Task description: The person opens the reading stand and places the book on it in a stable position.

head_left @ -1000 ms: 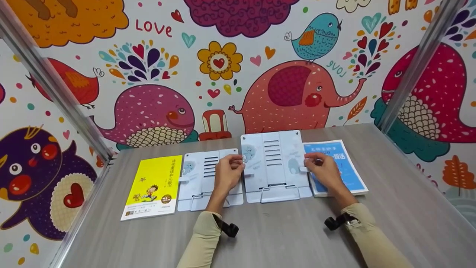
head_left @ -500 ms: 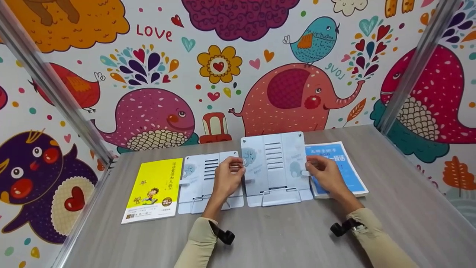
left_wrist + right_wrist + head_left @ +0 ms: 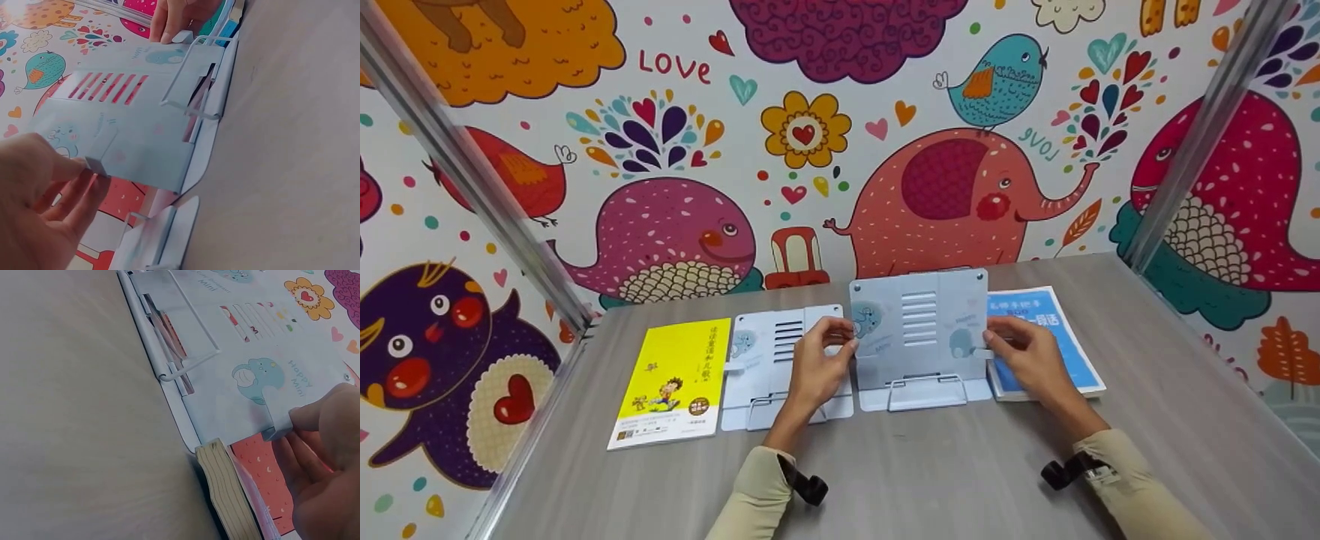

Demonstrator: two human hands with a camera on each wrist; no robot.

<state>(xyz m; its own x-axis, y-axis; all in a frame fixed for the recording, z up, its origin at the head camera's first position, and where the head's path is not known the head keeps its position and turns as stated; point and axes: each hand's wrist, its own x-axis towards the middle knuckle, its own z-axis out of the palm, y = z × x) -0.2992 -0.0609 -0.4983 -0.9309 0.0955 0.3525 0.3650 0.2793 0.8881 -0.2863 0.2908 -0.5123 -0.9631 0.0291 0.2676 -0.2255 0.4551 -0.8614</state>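
Note:
A pale blue-white metal book stand [image 3: 919, 360] with slots and printed animals stands on the table, its back panel tilted up off its base. My left hand [image 3: 821, 364] pinches the small side tab [image 3: 95, 165] at the panel's left edge between thumb and fingers. At the opposite edge my right hand [image 3: 1027, 358] pinches the matching tab [image 3: 277, 413]. A wire page holder [image 3: 197, 357] runs across the stand's lower front. Left of it lies a second, similar book stand [image 3: 757, 375], folded flat and partly hidden behind my left hand.
A yellow children's book [image 3: 667, 390] lies at the left of the table [image 3: 930, 480]. On the right, a thick blue-covered book [image 3: 1061, 345] lies partly under my right hand. The patterned wall [image 3: 810, 67] rises directly behind the table, with metal posts [image 3: 1207, 135] at the corners.
The right-hand stand's back panel now looks wider and more raised, and a bracket shows behind its top edge. My right hand has moved slightly right; my left keeps nearly the same place.

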